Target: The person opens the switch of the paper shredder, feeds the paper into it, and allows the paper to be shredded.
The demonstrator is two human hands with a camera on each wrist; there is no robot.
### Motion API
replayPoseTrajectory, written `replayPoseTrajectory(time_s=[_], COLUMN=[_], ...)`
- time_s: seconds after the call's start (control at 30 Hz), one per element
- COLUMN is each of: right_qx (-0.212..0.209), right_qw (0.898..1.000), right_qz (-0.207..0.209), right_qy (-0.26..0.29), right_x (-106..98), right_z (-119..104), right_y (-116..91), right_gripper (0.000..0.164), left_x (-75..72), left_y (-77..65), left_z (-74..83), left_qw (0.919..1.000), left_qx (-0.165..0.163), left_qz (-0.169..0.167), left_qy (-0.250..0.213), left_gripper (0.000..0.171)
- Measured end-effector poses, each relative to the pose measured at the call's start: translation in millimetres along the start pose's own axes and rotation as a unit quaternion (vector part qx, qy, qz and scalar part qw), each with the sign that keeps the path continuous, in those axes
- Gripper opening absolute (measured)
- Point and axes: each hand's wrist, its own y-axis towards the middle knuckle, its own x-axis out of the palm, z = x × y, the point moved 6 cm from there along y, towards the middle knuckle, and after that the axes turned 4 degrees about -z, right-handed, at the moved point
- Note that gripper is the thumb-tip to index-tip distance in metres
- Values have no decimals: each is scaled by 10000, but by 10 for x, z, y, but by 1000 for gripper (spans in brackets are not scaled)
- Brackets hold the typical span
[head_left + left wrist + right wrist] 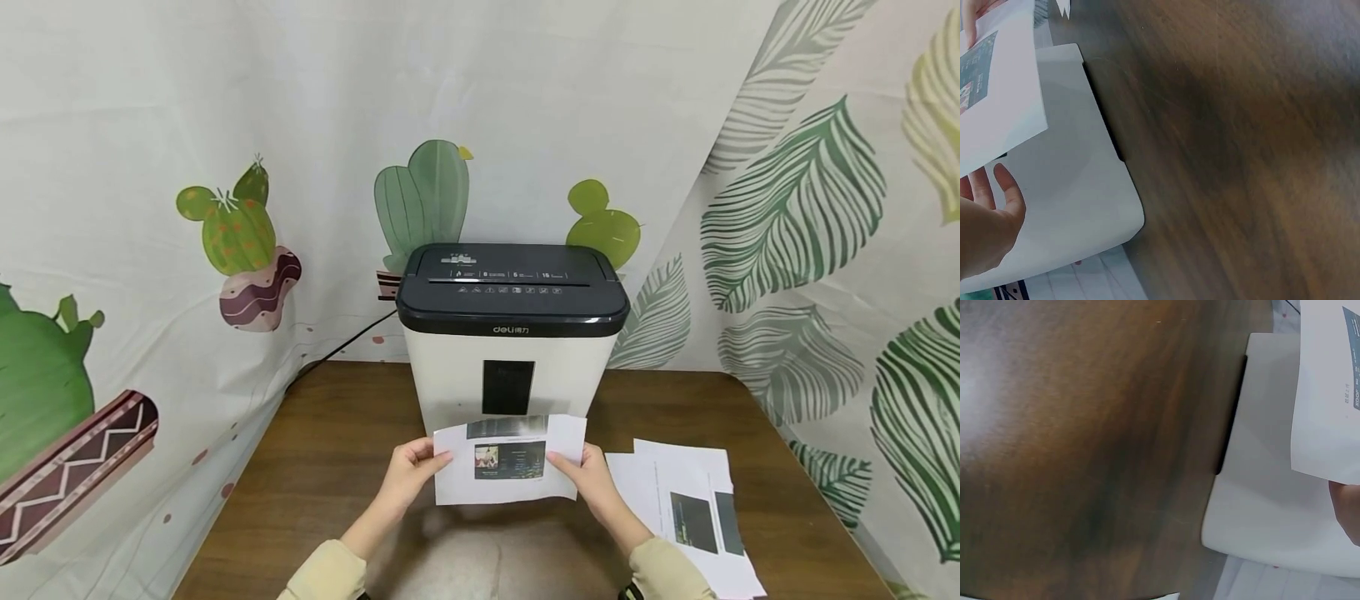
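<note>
A printed sheet of paper (510, 461) is stretched upright between both hands, in front of the white bin of the paper shredder (450, 375). My left hand (411, 477) pinches its left edge, thumb on the printed face and fingers behind. At the opposite edge my right hand (588, 477) grips it the same way. Dark picture blocks show on the printed side, and the top edge looks uneven. The shredder's black lid has a narrow feed slot (510, 282) above and behind the sheet. In the left wrist view, the left hand's fingers (1010, 187) show just below the paper.
More printed sheets (693, 508) lie overlapping on the brown wooden table (337, 433), beside the right forearm. A black cord (341, 346) runs from behind the shredder to the left. Behind the table hangs a cloth (315, 100) printed with cacti and leaves.
</note>
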Motion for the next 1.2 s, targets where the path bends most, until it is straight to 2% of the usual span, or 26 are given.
replayPoseTrajectory(time_s=[0.07,0.17,0.27,0.33,0.43,0.5,0.67,0.77,0.93,1.0,1.13,1.2], right_qx=[-38,-55,-66,-104,-245,-482,-1287,-1625,-1864,-1917,-2107,-2216], right_qw=[10000,10000,9999,9998,9989,9971,9864,9801,9744,9726,9637,9559], right_qz=[-10,-24,-56,-167,-354,-478,-752,-802,-689,-685,-661,-671], right_qy=[-17,-43,-61,-99,-197,-342,-696,-806,-1053,-1123,-1499,-1807], right_x=[3,5,-6,-13,-38,-65,-150,-205,-296,-324,-321,-288], right_z=[-47,-129,-226,-299,-420,-517,-788,-940,-1174,-1269,-1558,-1725], right_y=[2,10,25,36,56,72,116,145,198,206,154,118], right_gripper=[24,25,25,26,28,27,22,19,14,14,13,10], left_x=[7,-1,-17,-29,-27,-13,33,46,19,-20,-100,-119], left_y=[8,39,93,132,185,208,255,307,408,461,543,552], left_z=[47,112,192,257,403,535,864,1014,1232,1262,1349,1467], left_qw=[9991,9968,9957,9961,9942,9936,9933,9916,9890,9873,9808,9765], left_qx=[380,709,713,517,488,520,521,580,732,828,968,1010], left_qz=[-127,-210,-247,-240,-307,-348,-423,-515,-597,-616,-561,-473], left_qy=[118,308,542,678,908,942,938,1032,1141,1210,1596,1843], left_gripper=[24,20,20,21,21,20,18,18,19,20,17,15])
